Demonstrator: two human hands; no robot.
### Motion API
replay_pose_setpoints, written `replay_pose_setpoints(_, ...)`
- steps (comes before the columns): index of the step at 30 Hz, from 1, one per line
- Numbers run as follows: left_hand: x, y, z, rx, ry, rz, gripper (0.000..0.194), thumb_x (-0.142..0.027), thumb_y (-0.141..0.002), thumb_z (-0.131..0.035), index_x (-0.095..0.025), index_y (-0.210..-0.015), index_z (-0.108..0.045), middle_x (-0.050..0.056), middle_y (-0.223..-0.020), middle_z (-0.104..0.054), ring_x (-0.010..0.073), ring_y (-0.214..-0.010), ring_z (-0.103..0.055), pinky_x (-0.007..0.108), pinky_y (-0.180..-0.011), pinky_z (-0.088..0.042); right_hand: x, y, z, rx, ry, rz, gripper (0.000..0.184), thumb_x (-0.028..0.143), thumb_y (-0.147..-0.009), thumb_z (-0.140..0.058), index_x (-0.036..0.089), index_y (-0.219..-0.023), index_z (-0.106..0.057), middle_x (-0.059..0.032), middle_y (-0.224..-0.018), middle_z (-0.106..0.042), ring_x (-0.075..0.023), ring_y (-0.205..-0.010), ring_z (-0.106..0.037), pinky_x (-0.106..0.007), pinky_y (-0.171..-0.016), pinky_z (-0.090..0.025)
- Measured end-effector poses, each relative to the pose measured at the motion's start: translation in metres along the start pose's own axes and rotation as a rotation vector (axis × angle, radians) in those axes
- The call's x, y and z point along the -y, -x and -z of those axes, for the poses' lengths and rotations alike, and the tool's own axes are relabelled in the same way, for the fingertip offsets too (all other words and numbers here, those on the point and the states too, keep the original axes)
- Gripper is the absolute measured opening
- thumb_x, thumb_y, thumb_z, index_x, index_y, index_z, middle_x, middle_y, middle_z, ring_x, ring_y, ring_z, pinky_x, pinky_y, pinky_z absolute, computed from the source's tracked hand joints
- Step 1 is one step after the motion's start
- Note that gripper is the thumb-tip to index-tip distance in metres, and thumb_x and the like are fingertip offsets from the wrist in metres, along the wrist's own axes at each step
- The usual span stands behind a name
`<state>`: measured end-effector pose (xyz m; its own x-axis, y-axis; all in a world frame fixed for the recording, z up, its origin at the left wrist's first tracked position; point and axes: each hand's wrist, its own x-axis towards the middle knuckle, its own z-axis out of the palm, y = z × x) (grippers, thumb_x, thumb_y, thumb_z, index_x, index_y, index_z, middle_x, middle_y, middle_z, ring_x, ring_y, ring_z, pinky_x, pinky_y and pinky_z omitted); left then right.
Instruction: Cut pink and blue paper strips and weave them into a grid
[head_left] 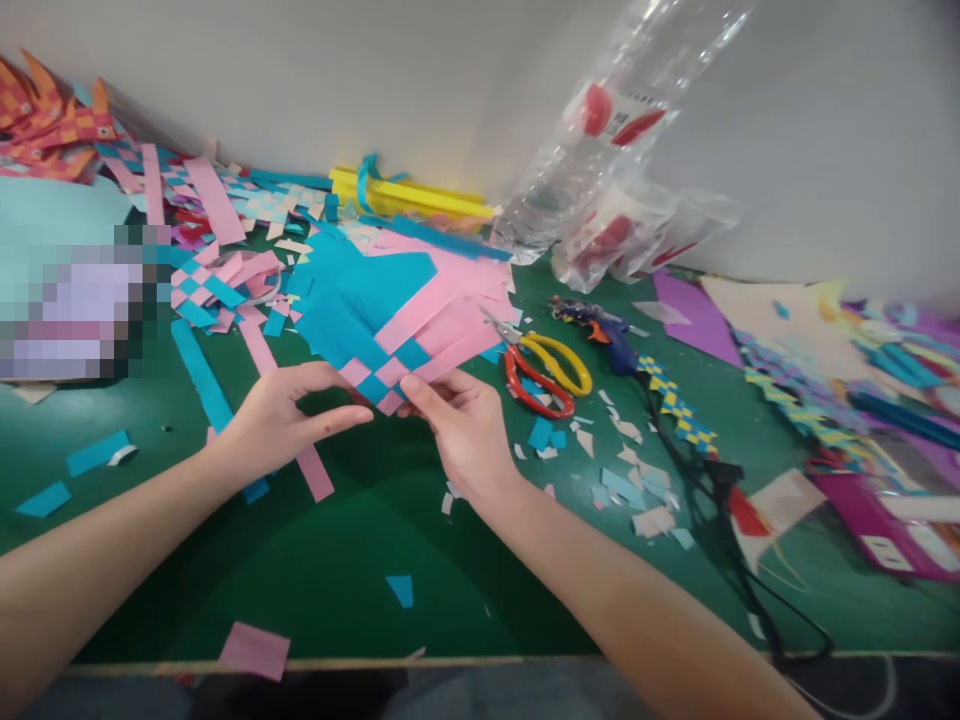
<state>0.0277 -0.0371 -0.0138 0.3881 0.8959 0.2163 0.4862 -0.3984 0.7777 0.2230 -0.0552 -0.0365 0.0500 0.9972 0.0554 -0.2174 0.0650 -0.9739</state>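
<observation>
A woven piece of blue and pink paper strips (391, 370) is held above the green table, its checkered corner facing me and its loose strips spreading away from me. My right hand (471, 425) pinches its lower right edge between thumb and fingers. At the left edge of the weave is my left hand (277, 415), thumb and fingers apart; its fingertips reach the paper's edge, and I cannot tell whether they touch it. Red and yellow-handled scissors (546, 365) lie open just right of my right hand. Behind the weave lie blue and pink paper pieces, partly hidden.
A blue glue gun (611, 335) with a dark cord lies to the right, beside a woven yellow-blue strip (679, 405). Paper scraps (637, 480) litter the table (360, 570). Wrapped plastic cups (600, 225) lean against the wall. A woven paper piece (202, 285) sits left.
</observation>
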Motion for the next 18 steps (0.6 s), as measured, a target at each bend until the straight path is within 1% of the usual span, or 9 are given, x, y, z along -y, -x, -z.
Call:
replay_pose_setpoints(1, 0.0, 0.001, 0.0, -0.039, -0.018, 0.007, 0.033, -0.052, -0.079, -0.067, -0.022, -0.064, -0.066, -0.001, -0.058, -0.061, 0.0152, -0.057, -0.057, 0.025, -0.053, -0.044, 0.001, 0.002, -0.001, 0.02, 0.022, 0.004, 0.011, 0.034, -0.071, -0.08, 0.025, -0.076, -0.076, 0.0025, -0.07, -0.074, -0.0116, -0.059, -0.066, -0.027, -0.06, -0.056)
replay_pose_setpoints(3, 0.002, 0.002, 0.001, -0.103, -0.038, 0.024, 0.038, -0.05, -0.08, -0.067, -0.021, -0.055, -0.061, -0.002, -0.052, -0.054, 0.0135, -0.052, -0.051, 0.025, -0.048, -0.038, 0.003, 0.004, -0.002, 0.052, 0.072, 0.024, 0.008, 0.031, -0.071, -0.08, 0.025, -0.074, -0.076, 0.003, -0.067, -0.073, -0.0127, -0.06, -0.067, -0.028, -0.062, -0.057)
replay_pose_setpoints(4, 0.002, 0.002, 0.001, -0.118, -0.033, 0.029, 0.037, -0.048, -0.08, -0.066, -0.021, -0.056, -0.062, -0.002, -0.053, -0.054, 0.0132, -0.053, -0.051, 0.025, -0.049, -0.038, 0.004, 0.005, -0.002, 0.068, 0.09, 0.037, 0.006, 0.03, -0.071, -0.08, 0.026, -0.074, -0.076, 0.0028, -0.068, -0.074, -0.0139, -0.063, -0.069, -0.029, -0.065, -0.058)
replay_pose_setpoints(6, 0.002, 0.002, 0.003, -0.118, -0.003, 0.039, 0.028, -0.045, -0.082, -0.066, -0.022, -0.065, -0.067, -0.002, -0.061, -0.06, 0.0135, -0.057, -0.054, 0.025, -0.051, -0.04, 0.005, 0.005, -0.002, 0.103, 0.122, 0.055, 0.008, 0.029, -0.071, -0.079, 0.026, -0.079, -0.076, 0.0019, -0.077, -0.076, -0.0171, -0.075, -0.072, -0.033, -0.075, -0.06)
replay_pose_setpoints(9, 0.001, 0.002, 0.004, -0.107, 0.038, 0.068, 0.024, -0.043, -0.084, -0.064, -0.023, -0.075, -0.07, -0.001, -0.07, -0.067, 0.0149, -0.065, -0.058, 0.025, -0.057, -0.043, 0.004, 0.006, -0.003, 0.137, 0.142, 0.032, 0.02, 0.028, -0.068, -0.082, 0.026, -0.087, -0.076, 0.0, -0.091, -0.078, -0.0208, -0.092, -0.073, -0.038, -0.088, -0.059)
replay_pose_setpoints(11, 0.001, 0.001, 0.005, -0.107, 0.066, 0.095, 0.026, -0.044, -0.086, -0.061, -0.021, -0.076, -0.07, 0.0, -0.073, -0.068, 0.0148, -0.066, -0.058, 0.025, -0.058, -0.043, 0.003, 0.006, -0.003, 0.127, 0.086, 0.0, 0.029, 0.029, -0.064, -0.085, 0.026, -0.091, -0.074, -0.0003, -0.093, -0.078, -0.0213, -0.092, -0.073, -0.038, -0.088, -0.06)
replay_pose_setpoints(13, 0.001, 0.0, 0.005, -0.104, 0.08, 0.131, 0.03, -0.045, -0.087, -0.059, -0.02, -0.073, -0.067, -0.001, -0.068, -0.064, 0.0132, -0.061, -0.054, 0.024, -0.054, -0.041, 0.002, 0.003, -0.002, 0.098, 0.015, 0.006, 0.036, 0.032, -0.062, -0.086, 0.025, -0.095, -0.072, -0.0008, -0.095, -0.078, -0.0212, -0.091, -0.073, -0.038, -0.086, -0.061)
replay_pose_setpoints(16, 0.002, -0.001, 0.007, -0.087, 0.057, 0.172, 0.033, -0.045, -0.089, -0.056, -0.019, -0.07, -0.063, -0.002, -0.062, -0.058, 0.0115, -0.057, -0.049, 0.023, -0.051, -0.037, -0.001, -0.003, 0.003, 0.057, -0.021, 0.048, 0.043, 0.04, -0.068, -0.082, 0.025, -0.106, -0.068, -0.002, -0.098, -0.077, -0.0208, -0.091, -0.073, -0.038, -0.084, -0.061)
replay_pose_setpoints(18, 0.004, -0.001, 0.008, -0.079, 0.028, 0.167, 0.032, -0.045, -0.089, -0.056, -0.02, -0.072, -0.065, -0.002, -0.064, -0.061, 0.0121, -0.059, -0.051, 0.024, -0.053, -0.039, -0.002, -0.006, 0.007, 0.055, -0.021, 0.059, 0.042, 0.041, -0.072, -0.079, 0.026, -0.109, -0.067, -0.0014, -0.096, -0.077, -0.02, -0.089, -0.073, -0.037, -0.083, -0.061)
